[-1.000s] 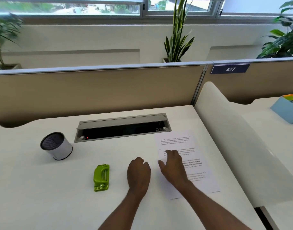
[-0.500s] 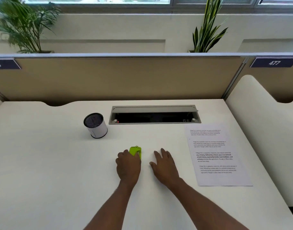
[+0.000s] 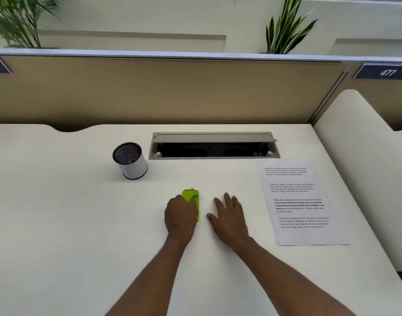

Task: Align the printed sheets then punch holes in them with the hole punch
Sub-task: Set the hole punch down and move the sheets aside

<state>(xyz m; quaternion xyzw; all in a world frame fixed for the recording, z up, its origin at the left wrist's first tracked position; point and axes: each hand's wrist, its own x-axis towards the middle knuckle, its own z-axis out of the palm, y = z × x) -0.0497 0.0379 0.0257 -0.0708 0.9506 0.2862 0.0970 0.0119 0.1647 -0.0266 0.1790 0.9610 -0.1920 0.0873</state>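
Note:
A small green hole punch (image 3: pixel 193 197) lies on the white desk (image 3: pixel 58 224) near the middle. My left hand (image 3: pixel 180 216) is closed over its near end, covering most of it. Flat on the desk just right of the punch rests my right hand (image 3: pixel 229 216), fingers spread, holding nothing. The printed sheets (image 3: pixel 300 201) lie as a neat stack at the right side of the desk, a hand's width right of my right hand and touched by neither hand.
A mesh pen cup (image 3: pixel 129 160) stands at the back left of the punch. An open cable tray (image 3: pixel 214 145) is set into the desk behind. A beige partition (image 3: pixel 172 87) closes the back, and a curved white divider (image 3: pixel 359 156) borders the right side.
My right hand left the printed sheets and moved left onto bare desk. My left hand moved onto the green hole punch and closed over it. The view shifted left and down.

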